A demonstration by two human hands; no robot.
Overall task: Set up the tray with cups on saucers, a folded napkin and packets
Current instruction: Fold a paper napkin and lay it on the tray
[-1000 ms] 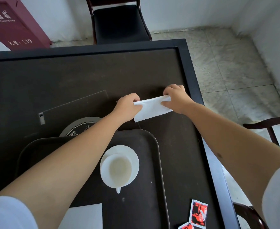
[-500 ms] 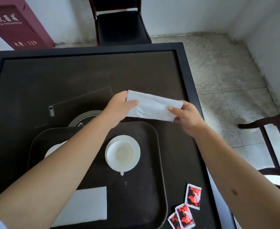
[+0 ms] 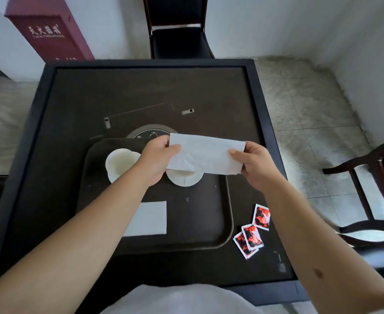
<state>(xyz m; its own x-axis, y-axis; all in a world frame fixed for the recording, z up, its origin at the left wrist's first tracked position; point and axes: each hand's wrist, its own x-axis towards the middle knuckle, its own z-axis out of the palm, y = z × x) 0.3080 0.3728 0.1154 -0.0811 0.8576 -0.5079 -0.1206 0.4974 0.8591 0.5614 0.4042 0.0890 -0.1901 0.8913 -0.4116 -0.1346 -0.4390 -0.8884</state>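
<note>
White napkin [image 3: 205,156] held by both hands.

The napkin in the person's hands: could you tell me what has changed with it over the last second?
The napkin was pressed on the table a second ago; both hands have since lifted it and brought it nearer, over the tray, the left hand and right hand pinching its ends. The cups, the other napkin on the tray and the packets beside it lie as before.

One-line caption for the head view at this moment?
Both hands, left and right, hold a folded napkin above the tray; red packets lie on the table beside it.
</note>
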